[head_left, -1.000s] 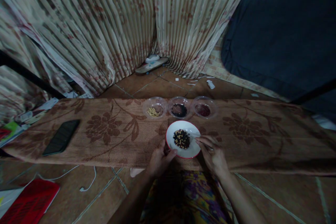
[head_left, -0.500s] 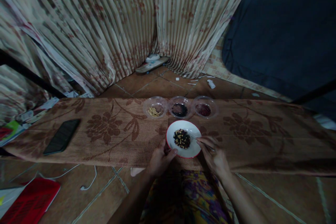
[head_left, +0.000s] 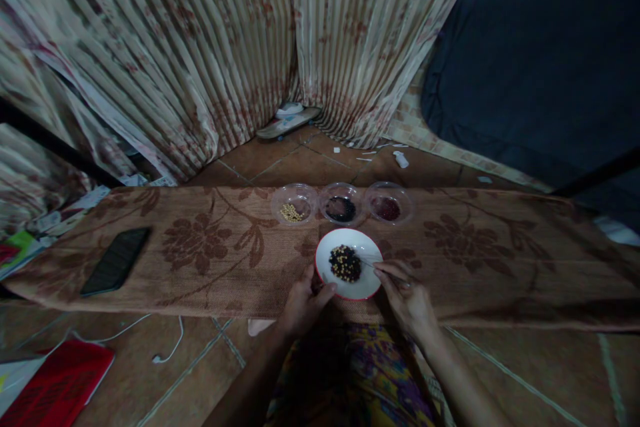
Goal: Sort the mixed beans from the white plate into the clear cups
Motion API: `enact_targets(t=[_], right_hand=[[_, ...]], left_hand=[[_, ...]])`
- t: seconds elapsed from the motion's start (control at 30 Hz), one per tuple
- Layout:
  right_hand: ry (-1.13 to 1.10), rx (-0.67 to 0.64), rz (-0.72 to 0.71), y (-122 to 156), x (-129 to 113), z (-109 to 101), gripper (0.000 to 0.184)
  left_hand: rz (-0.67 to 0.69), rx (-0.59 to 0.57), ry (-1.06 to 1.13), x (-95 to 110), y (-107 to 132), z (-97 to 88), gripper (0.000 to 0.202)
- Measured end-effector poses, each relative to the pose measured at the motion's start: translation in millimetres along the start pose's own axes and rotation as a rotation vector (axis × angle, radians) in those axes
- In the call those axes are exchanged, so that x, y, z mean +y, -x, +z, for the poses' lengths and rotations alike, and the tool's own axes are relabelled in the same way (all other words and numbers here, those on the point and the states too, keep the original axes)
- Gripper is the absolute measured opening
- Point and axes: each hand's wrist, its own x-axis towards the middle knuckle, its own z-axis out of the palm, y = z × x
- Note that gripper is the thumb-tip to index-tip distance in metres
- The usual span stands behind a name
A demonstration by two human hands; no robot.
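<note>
A white plate with a red rim (head_left: 367,283) lies on a brown flowered cloth, with a heap of mixed dark and yellow beans (head_left: 345,263) at its middle. My left hand (head_left: 303,300) grips the plate's near left edge, thumb on the rim. My right hand (head_left: 406,293) is closed in a pinch on thin tweezers (head_left: 367,263) whose tips point into the heap. Behind the plate stand three clear bowls: yellow beans (head_left: 293,205), black beans (head_left: 341,203), red beans (head_left: 388,203).
A black phone (head_left: 117,260) lies on the cloth at the left. The cloth-covered bench (head_left: 500,247) runs across the view. Striped curtains (head_left: 200,47) hang behind, with a sandal (head_left: 290,121) on the tiled floor. A red booklet (head_left: 55,383) and a white cable (head_left: 170,347) lie lower left.
None beyond a slight shift of the view; both hands stay at the plate.
</note>
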Motion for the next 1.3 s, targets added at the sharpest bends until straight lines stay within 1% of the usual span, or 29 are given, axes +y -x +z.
enact_targets(t=[0.17,0.27,0.53,0.63,0.83,0.97,1.03,1.1,1.13,1.23,1.3], right_hand=[[0.022,0.009,0.002,1,0,2,0.024],[0.024,0.015,0.001,1,1,3,0.025],[0.039,0.011,-0.010,-1,0,2,0.025],[0.030,0.018,-0.012,-2,-1,1,0.025],[-0.015,0.040,-0.011,-1,1,3,0.024],[-0.067,0.082,0.034,-1,3,-1,0.024],[-0.094,0.126,0.076,-8,3,-6,0.024],[-0.105,0.212,0.091,-22,4,-15,0.024],[-0.105,0.268,0.081,-32,4,-20,0.024],[-0.096,0.423,-0.016,-67,6,-35,0.023],[-0.103,0.446,-0.042,-87,8,-41,0.023]], left_hand=[[-0.022,0.021,0.027,1,0,0.6,0.053],[-0.011,0.015,0.045,3,0,0.6,0.050],[-0.024,0.004,0.049,5,0,-0.1,0.053],[-0.020,0.002,0.069,6,0,0.0,0.056],[-0.032,-0.003,0.039,4,0,-0.3,0.056],[-0.024,0.007,0.050,3,0,-0.5,0.054],[-0.027,0.006,0.047,3,0,-0.4,0.052],[-0.029,0.009,0.042,3,0,0.1,0.051],[-0.026,0.015,0.046,2,-1,0.3,0.050],[0.004,0.019,0.086,2,-1,0.5,0.048],[0.001,0.000,0.084,2,-1,-0.2,0.047]])
